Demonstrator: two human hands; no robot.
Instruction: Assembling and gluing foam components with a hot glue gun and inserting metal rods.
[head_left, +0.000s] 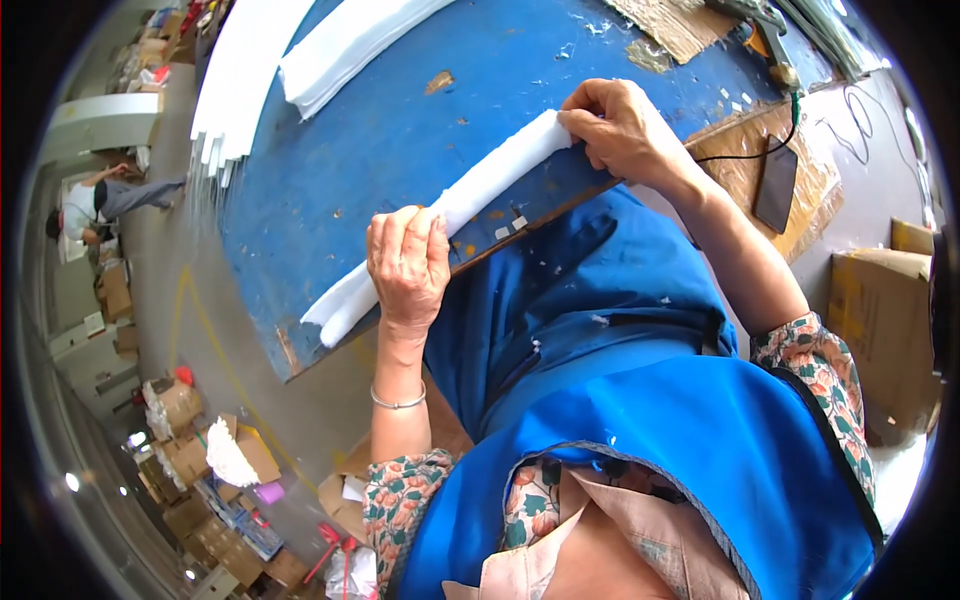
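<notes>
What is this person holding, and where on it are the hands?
A long white foam strip lying along the blue table's edge. The left hand presses around its middle; the right hand grips its far end.

White foam sheet roll (470, 205) held at the near edge of the table

The roll is a long, soft-looking strip of thin white foam sheet, folded or rolled lengthwise into a narrow bundle with layered edges showing at its far-left end. It lies slanted, stretching between the two hands: its upper end sits under the fingers of the right hand (625, 130), which pinch it from above, and its middle passes beneath the left hand (408, 262), whose fingers press down over it. Beyond the left hand the lower end juts out and fans slightly into two loose layers. Its surface looks smooth, matte and unmarked.
</notes>
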